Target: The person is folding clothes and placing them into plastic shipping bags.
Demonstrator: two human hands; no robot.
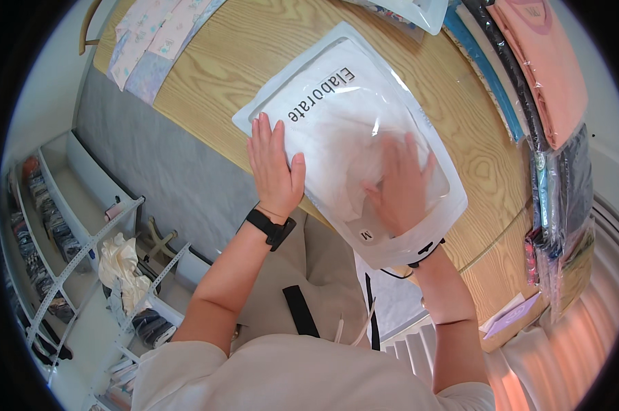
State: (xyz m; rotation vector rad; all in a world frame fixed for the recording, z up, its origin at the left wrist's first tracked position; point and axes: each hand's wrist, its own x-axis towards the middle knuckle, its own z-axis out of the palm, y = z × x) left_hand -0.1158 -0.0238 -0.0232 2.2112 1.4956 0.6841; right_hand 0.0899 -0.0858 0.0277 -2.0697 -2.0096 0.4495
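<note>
A large frosted white plastic bag (344,116) with dark lettering lies flat on the round wooden table (255,41), holding a folded white garment. My left hand (274,168) presses flat on top of the bag's left edge, fingers spread. Reaching in through the bag's near opening is my right hand (400,185), seen blurred through the plastic and resting on the white garment. A black watch sits on my left wrist, a black band on my right.
Folded pastel patterned fabric (155,38) lies at the table's far left. Bagged garments in pink, blue and dark colours (535,75) line the table's right side. Another clear bag (419,10) sits at the top. White shelves with clothes (63,226) stand at the lower left.
</note>
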